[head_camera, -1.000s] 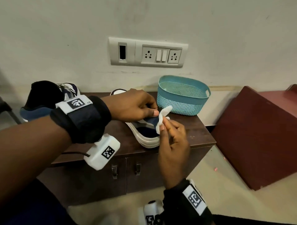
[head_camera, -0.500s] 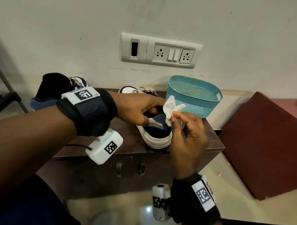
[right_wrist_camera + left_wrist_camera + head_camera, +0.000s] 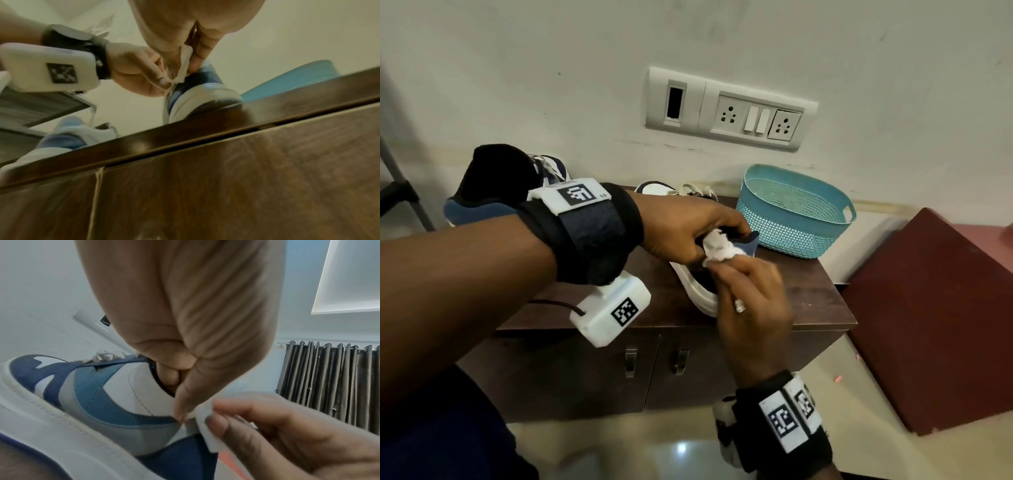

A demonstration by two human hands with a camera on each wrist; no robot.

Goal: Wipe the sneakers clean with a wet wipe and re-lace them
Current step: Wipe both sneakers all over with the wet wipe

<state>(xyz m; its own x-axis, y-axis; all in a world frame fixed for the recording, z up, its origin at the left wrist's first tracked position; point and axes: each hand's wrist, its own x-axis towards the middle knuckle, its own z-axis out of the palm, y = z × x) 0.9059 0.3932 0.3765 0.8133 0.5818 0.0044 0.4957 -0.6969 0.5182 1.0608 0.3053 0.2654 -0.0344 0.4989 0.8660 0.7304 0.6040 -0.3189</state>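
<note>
Sneaker in left hand, wipe – right hand

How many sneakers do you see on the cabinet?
2. One sneaker lies near the cabinet's front edge, gripped by the left hand. The other sneaker stands at the far left end. None seems hidden.

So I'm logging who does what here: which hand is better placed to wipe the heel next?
The right hand: it already pinches the wet wipe against the sneaker heel. The left hand grips the collar, steadying it.
</note>
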